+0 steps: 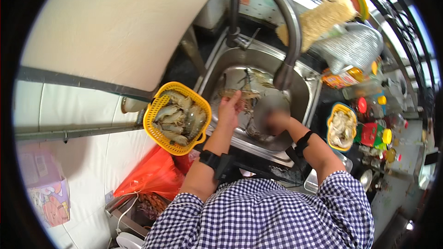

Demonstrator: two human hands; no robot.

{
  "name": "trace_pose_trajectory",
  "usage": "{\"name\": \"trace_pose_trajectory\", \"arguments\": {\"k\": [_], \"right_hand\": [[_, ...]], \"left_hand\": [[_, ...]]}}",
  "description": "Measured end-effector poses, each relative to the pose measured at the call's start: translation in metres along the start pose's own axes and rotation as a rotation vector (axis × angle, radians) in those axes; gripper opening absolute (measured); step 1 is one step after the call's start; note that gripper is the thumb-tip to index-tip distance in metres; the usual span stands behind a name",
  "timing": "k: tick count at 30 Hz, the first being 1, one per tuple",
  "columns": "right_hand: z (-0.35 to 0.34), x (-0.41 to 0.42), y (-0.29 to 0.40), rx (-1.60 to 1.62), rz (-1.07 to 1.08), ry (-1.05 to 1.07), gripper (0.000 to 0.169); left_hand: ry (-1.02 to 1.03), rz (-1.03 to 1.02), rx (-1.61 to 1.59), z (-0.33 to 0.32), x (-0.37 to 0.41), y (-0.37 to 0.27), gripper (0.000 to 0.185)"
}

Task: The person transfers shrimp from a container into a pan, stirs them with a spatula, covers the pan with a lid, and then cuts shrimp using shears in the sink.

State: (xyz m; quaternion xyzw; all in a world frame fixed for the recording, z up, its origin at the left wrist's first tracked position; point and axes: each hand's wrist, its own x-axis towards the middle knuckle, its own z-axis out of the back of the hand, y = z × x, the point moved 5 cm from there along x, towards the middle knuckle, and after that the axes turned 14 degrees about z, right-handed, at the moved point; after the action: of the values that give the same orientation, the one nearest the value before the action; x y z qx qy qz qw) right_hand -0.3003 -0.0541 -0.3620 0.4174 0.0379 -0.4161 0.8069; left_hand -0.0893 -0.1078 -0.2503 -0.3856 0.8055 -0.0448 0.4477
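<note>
My left hand (pixel 231 108) holds a raw shrimp (pixel 242 94) between thumb and fingers over the stainless steel sink (pixel 313 91). Close to its right, my right hand (pixel 277 121) is also over the sink; a blur covers its fingers, so what it holds is hidden. Shrimp scraps and dark bits lie on the sink's bottom. Left of the sink, a yellow plastic basket (pixel 147 124) contains several whole raw shrimp (pixel 173 128). To the right, a smaller yellow-rimmed container (pixel 328 121) holds pale shrimp meat (pixel 342 128).
A curved faucet (pixel 294 24) arches over the sink. A loofah (pixel 328 14), silvery wrapped item (pixel 353 46) and several bottles (pixel 372 135) crowd the right counter. A red plastic bag (pixel 152 173) hangs below the yellow basket. A cream panel (pixel 104 27) stands at the upper left.
</note>
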Motion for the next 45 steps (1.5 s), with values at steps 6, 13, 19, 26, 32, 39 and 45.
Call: {"name": "trace_pose_trajectory", "arguments": {"k": [6, 13, 19, 26, 32, 39, 45], "right_hand": [[0.059, -0.107, 0.117, 1.247, -0.44, -0.471, 0.012], [0.043, -0.202, 0.182, 0.903, -0.343, -0.676, 0.048], [0.05, -0.185, 0.218, 0.896, -0.415, -0.664, 0.047], [0.057, -0.185, 0.202, 0.428, -0.399, -0.77, 0.052], [0.044, -0.166, 0.221, 1.108, -0.379, -0.725, 0.049], [0.055, -0.143, 0.234, 1.555, -0.278, -0.737, 0.041], [0.058, -0.142, 0.244, 1.66, -0.332, -0.732, 0.04]], "left_hand": [[0.021, -0.01, -0.025, -0.006, 0.004, 0.004, 0.027], [0.178, 0.093, -0.057, -0.035, 0.01, 0.043, 0.021], [0.316, -0.223, 0.201, -0.068, -0.015, 0.057, 0.02], [0.306, -0.261, 0.352, -0.061, -0.025, 0.063, 0.031], [0.403, 0.042, 0.27, -0.053, -0.016, 0.081, 0.053], [0.497, 0.083, 0.215, -0.063, -0.021, 0.081, 0.069], [0.582, 0.155, 0.163, -0.065, -0.017, 0.082, 0.073]]}}
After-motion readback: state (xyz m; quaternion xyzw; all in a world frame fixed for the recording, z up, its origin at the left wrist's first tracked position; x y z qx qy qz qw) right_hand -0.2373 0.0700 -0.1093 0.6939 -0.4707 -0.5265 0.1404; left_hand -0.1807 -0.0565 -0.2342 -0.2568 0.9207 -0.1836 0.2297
